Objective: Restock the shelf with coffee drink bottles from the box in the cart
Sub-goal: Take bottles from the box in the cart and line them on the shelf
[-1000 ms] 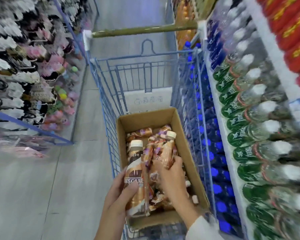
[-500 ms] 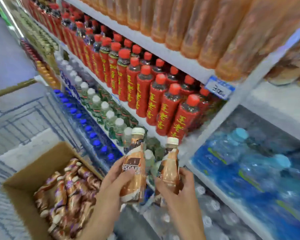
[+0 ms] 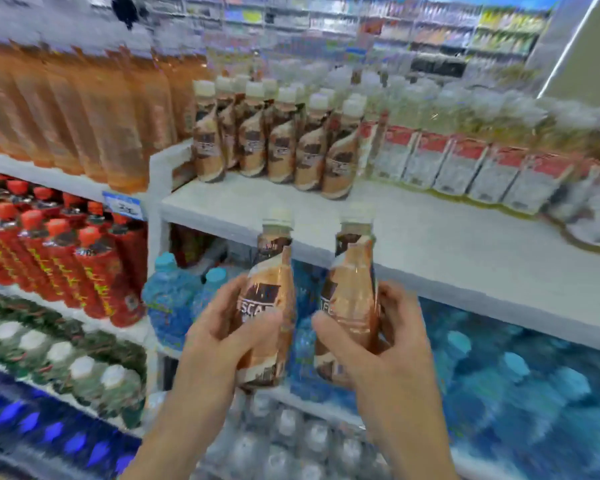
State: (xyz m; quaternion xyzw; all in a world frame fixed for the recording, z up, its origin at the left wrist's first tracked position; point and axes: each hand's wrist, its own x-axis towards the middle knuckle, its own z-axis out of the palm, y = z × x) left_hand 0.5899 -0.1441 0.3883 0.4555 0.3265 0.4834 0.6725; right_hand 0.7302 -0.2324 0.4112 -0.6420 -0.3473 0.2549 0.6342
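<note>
Since half a second ago the hands have carried their bottles away from the cardboard box and up to the next bay, in front of a flat white shelf board point(image 3: 430, 244). The left hand point(image 3: 219, 344) grips a brown-and-cream plastic coffee drink bottle point(image 3: 269, 299) with a cream cap, thumb across the label and fingers curled behind it. The right hand point(image 3: 392, 351) grips a second coffee bottle point(image 3: 352, 296) of the same kind, thumb in front and fingers wrapped round its right side. Both bottles are upright, near each other but apart, their caps showing against the board's front edge. At the board's back left stands a cluster of matching coffee bottles point(image 3: 278, 143), bare board before them; just beside these runs a row of pale yellow bottles with red-and-white labels point(image 3: 465, 161). Left of the bay are tall orange bottles point(image 3: 84, 109) above red-capped red bottles point(image 3: 66, 261). Blue wrapped water packs point(image 3: 516, 375) lie below the board.
</note>
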